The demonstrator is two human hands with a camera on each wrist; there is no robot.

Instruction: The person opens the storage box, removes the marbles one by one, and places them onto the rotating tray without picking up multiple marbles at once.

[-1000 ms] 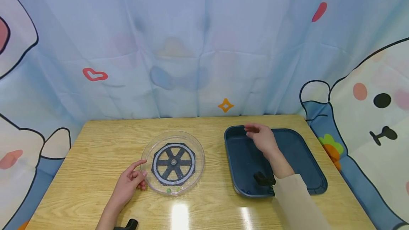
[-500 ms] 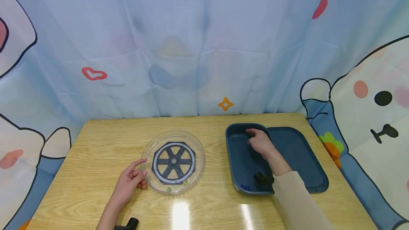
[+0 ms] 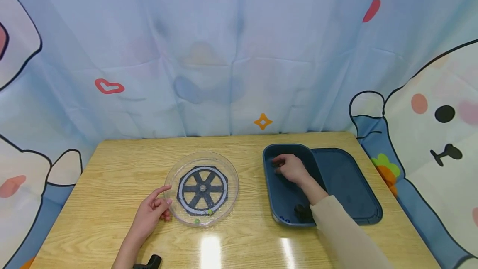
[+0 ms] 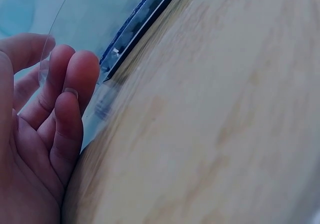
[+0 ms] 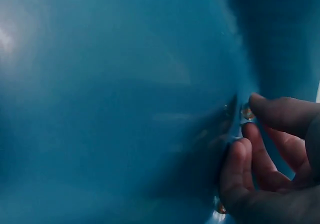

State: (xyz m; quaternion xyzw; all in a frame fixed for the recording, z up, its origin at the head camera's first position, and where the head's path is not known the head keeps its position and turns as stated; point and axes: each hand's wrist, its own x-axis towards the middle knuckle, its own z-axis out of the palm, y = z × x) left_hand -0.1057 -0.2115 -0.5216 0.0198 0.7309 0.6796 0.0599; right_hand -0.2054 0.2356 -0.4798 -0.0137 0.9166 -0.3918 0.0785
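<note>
My left hand (image 3: 147,215) rests at the left rim of a round clear dish (image 3: 233,204), index finger extended to its edge. In the left wrist view, loosely bent fingers (image 4: 82,79) touch the clear wall. Two green marbles (image 3: 197,221) sit in the dish near its front. My right hand (image 3: 293,168) is down inside a dark blue bin (image 3: 281,194), near its back left. In the right wrist view, a clear orange-tinted marble (image 5: 247,112) lies between the curled fingertips; I cannot tell if they pinch it. A second orange-tinted marble (image 5: 220,207) shows lower down.
Under the dish shows a black six-spoked wheel (image 3: 203,189) with a white ring. Blue marbles (image 3: 284,219) lie in the bin's front left corner. A flat dark blue tray (image 3: 347,182) lies to the bin's right. The wooden table (image 3: 123,165) meets a patterned curtain (image 3: 209,53) behind.
My right hand has moved left and lower into the bin, its fingers now closer together. One green marble in the dish has shifted. My left hand has stayed at the dish.
</note>
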